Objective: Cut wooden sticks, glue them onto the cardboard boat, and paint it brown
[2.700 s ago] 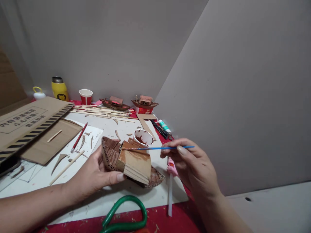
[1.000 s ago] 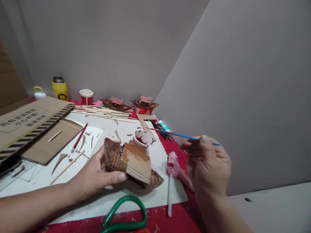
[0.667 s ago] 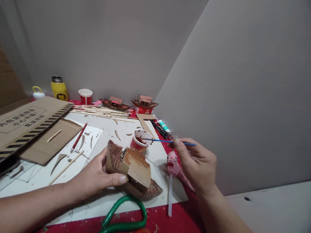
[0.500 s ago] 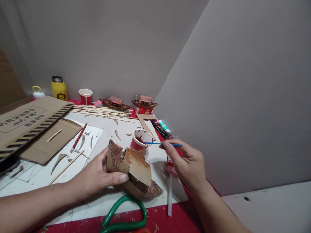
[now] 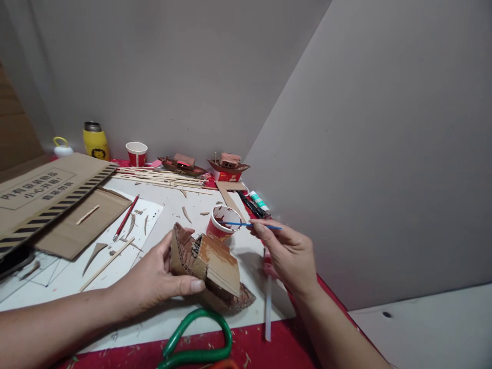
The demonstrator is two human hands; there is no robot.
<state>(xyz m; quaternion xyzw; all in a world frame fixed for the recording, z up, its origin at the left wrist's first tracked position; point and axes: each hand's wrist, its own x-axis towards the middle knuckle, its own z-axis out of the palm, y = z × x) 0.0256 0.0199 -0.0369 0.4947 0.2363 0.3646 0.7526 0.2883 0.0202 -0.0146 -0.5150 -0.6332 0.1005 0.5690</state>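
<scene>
My left hand [image 5: 154,279] grips a cardboard boat model [image 5: 209,264], partly painted brown, just above the white board [image 5: 180,205]. My right hand [image 5: 290,253] pinches a thin blue paintbrush [image 5: 249,224]. Its tip reaches into a red-and-white paper cup [image 5: 223,220] holding brown paint, right behind the boat. A pink glue gun [image 5: 268,266] lies partly hidden under my right hand.
Green-handled scissors [image 5: 196,338] lie at the near edge. Cardboard sheets [image 5: 46,192], a red pencil [image 5: 125,218], wooden sticks [image 5: 161,178] and offcuts lie to the left. Two finished boat models [image 5: 228,163], another paper cup [image 5: 136,152] and a yellow bottle [image 5: 94,141] stand by the wall.
My right hand swung the brush off the boat, out to the right, then back left until its tip dipped into the paint cup. My left hand tilted the boat slightly.
</scene>
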